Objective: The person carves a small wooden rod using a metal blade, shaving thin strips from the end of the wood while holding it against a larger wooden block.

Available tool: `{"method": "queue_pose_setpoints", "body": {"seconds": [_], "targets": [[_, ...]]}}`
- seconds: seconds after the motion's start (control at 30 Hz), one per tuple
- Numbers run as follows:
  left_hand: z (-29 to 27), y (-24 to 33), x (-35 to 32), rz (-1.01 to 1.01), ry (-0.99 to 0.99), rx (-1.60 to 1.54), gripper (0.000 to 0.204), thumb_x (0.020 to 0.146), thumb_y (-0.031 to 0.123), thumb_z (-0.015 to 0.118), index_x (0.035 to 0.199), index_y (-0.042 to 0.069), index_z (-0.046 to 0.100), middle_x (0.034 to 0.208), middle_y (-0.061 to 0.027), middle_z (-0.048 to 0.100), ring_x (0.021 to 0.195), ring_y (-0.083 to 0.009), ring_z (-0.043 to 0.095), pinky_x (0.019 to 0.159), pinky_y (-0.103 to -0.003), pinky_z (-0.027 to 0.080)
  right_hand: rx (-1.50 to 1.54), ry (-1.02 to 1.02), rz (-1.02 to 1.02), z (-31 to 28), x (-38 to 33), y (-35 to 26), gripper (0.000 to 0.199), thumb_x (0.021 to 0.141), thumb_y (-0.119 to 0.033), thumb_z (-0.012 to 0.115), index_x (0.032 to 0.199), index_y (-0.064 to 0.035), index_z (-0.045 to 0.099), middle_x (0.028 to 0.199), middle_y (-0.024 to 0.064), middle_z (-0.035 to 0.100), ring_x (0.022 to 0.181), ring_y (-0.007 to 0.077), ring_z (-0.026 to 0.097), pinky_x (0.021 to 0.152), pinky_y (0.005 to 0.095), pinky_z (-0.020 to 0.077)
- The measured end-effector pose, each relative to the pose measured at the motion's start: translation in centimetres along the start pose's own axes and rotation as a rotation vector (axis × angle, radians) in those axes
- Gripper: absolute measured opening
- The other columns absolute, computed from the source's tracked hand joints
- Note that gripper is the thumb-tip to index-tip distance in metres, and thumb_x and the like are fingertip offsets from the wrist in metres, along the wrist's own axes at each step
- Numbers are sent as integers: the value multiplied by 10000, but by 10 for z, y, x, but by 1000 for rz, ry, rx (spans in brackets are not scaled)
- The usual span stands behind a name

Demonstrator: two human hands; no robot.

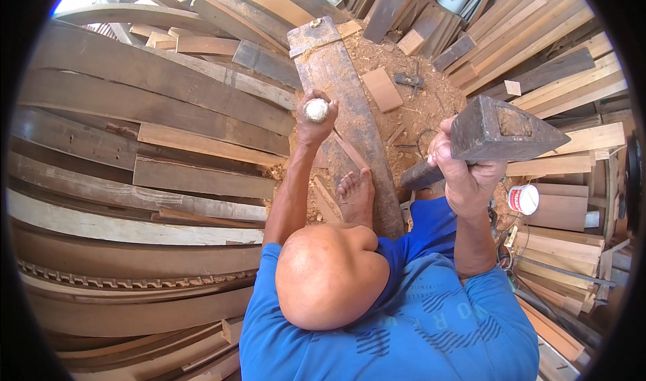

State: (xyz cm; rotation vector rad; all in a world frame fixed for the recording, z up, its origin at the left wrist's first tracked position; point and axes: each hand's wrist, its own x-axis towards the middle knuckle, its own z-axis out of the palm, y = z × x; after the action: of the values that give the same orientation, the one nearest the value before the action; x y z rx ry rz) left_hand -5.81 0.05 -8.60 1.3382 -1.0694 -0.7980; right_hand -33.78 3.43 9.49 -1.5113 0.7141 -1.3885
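Clamps fingers of left hand around chisel handle, fingers of right hand around mallet, right of plank.

Brightly lit; curved edges, perhaps slightly soft.

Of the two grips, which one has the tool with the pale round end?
The left grip, fist closed around the pale-ended tool; the right grip instead holds the dark wedge-headed tool.
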Motion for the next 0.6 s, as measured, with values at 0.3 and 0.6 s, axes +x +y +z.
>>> {"method": "queue_pose_setpoints", "body": {"seconds": [0.3, 0.6], "targets": [[15, -3, -16, 196, 47, 72, 156, 795, 39, 714, 834, 58, 565, 747, -12, 561, 691, -91, 539, 618, -259, 458, 29, -17, -5, 7, 0, 0, 240, 860, 14, 652, 1091, 47, 596, 763, 71, 596, 652, 144, 569, 600, 296, 489], [-8, 0, -4, 96, -40, 83, 131, 806, 38, 701, 828, 54, 573, 739, 9, 563, 683, -81, 525, 616, -256, 453, 26, -5, -47, 18, 10, -21, 234, 855, 1, 667, 1072, 42, 588, 742, 71, 587, 647, 144, 562, 596, 303, 490]]}}
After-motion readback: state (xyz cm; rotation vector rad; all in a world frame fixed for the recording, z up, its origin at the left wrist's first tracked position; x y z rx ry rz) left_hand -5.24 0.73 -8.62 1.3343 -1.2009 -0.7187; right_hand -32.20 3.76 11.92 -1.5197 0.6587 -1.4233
